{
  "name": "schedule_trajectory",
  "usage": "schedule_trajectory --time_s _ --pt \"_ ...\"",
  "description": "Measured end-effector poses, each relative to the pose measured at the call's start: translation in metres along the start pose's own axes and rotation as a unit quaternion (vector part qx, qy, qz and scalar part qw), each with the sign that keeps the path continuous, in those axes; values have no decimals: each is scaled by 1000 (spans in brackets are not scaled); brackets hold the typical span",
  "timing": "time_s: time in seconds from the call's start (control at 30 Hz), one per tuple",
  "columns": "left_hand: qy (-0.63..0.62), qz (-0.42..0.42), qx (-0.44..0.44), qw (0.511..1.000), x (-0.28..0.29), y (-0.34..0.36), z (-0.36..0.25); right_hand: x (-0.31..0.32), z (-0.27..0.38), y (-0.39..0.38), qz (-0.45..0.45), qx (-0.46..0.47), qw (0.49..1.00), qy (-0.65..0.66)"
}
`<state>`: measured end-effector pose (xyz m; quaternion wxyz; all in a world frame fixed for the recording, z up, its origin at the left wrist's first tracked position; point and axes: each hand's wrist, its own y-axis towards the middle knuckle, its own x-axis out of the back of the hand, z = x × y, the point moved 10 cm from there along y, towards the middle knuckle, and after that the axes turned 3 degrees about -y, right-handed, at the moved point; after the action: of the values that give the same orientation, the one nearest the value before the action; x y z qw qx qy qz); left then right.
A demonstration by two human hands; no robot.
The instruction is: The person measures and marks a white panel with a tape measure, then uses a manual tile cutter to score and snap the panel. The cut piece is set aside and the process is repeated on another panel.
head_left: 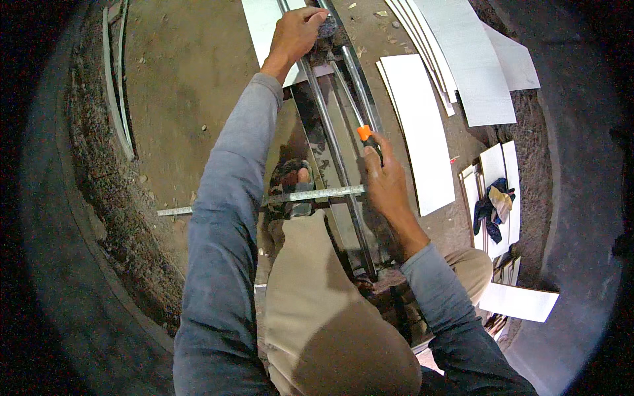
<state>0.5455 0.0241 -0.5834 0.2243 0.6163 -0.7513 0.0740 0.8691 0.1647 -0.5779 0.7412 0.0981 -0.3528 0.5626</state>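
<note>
A manual tile cutter [323, 121] with two metal rails runs away from me on the ground. At its far part, my left hand [297, 32] is closed at the dark sliding carriage [327, 28], its fingertips partly out of sight. My right hand [385, 175] grips the cutter's lever handle [364, 132], a metal rod with an orange collar and a dark grip that slants up to the carriage. Under the rails at the far end lies a white tile [264, 25]. A graduated metal ruler [317, 194] crosses the cutter between my arms.
White tile pieces [417, 132] lie to the right, with a stack of larger tiles [465, 59] beyond. A dark and tan cloth bundle [495, 206] rests on more tiles. Thin curved strips [113, 86] lie far left. My foot [294, 178] is beside the cutter.
</note>
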Motion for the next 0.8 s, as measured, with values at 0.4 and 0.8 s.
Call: schedule_trajectory --time_s 0.4,0.8 --pt "-66 2 -25 997 2 -18 4 -1 -11 -11 -19 10 1000 -16" --pt "-158 -30 26 987 11 -14 6 -8 11 32 -12 16 999 -34"
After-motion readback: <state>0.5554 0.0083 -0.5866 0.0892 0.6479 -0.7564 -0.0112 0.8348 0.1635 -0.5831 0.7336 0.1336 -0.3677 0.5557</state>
